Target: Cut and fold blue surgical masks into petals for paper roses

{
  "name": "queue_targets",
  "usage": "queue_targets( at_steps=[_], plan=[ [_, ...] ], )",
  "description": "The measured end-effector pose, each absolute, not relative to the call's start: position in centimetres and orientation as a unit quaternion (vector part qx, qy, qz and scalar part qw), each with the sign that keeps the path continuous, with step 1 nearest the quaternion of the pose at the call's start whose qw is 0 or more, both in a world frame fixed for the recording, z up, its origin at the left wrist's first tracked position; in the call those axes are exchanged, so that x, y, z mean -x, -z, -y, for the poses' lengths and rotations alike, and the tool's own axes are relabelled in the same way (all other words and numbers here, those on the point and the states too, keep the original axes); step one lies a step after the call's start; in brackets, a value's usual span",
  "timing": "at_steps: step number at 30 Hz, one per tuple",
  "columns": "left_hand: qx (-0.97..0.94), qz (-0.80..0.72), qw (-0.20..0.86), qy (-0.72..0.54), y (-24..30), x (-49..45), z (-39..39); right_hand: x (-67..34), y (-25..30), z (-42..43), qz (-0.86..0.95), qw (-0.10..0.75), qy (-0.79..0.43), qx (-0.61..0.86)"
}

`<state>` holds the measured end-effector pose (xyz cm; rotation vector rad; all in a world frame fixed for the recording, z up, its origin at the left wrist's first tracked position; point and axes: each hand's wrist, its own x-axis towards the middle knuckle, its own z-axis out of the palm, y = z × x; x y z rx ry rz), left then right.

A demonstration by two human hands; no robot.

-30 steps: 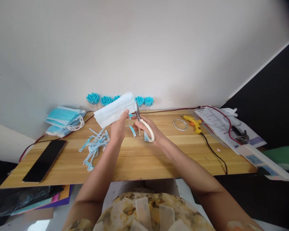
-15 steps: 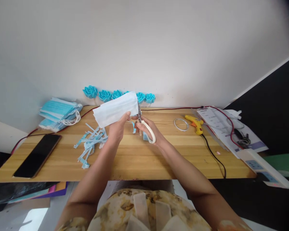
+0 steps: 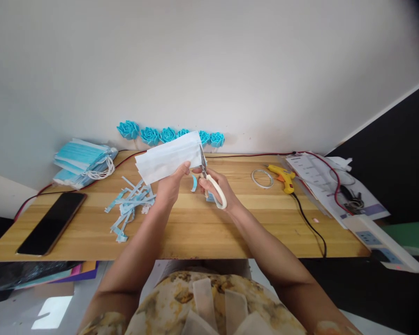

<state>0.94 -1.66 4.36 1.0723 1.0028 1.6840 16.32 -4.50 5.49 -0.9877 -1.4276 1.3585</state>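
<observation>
My left hand (image 3: 171, 187) pinches a white, flat face mask (image 3: 169, 156) by its lower edge, thumb on top; it looks like more than one layer. In my right hand (image 3: 220, 188) are scissors (image 3: 216, 191) with white handles, their blades lying along the mask's right end. A narrow blue strip (image 3: 194, 183) curls down below the blades. Left of my left forearm lies a loose pile of cut blue and white strips (image 3: 131, 204). Under the scissors handle a small blue piece shows in part.
A stack of blue masks (image 3: 82, 160) lies at the back left, a phone (image 3: 52, 223) in front of it. Several blue flowers (image 3: 150, 136) line the wall. To the right are a wire coil (image 3: 262, 178), a yellow glue gun (image 3: 282, 177), papers (image 3: 330, 186) and a power strip (image 3: 380, 242).
The scissor blades now show more, pointing up along the mask's right end. The blue strip hangs as a longer curl below. My hands have barely moved.
</observation>
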Motion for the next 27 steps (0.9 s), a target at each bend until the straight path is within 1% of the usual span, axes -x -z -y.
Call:
queue_targets(
  at_steps=[8,17,22,27],
  plan=[
    [-0.429,-0.401,0.44,-0.68,-4.6,-0.86,1.67,-16.14,-5.23,4.63,0.564,0.46,-0.553,0.405],
    [-0.347,-0.352,0.535,-0.686,-4.54,-0.94,1.25,-15.84,-5.58,5.04,0.529,0.47,-0.574,0.412],
    [-0.389,-0.306,0.53,-0.689,-4.91,-1.01,1.48,-15.85,-5.4,5.09,0.532,0.473,-0.567,0.414],
    [-0.362,-0.305,0.551,-0.687,-5.13,-1.05,1.52,-15.9,-5.13,5.03,0.534,0.477,-0.563,0.413]
  ],
)
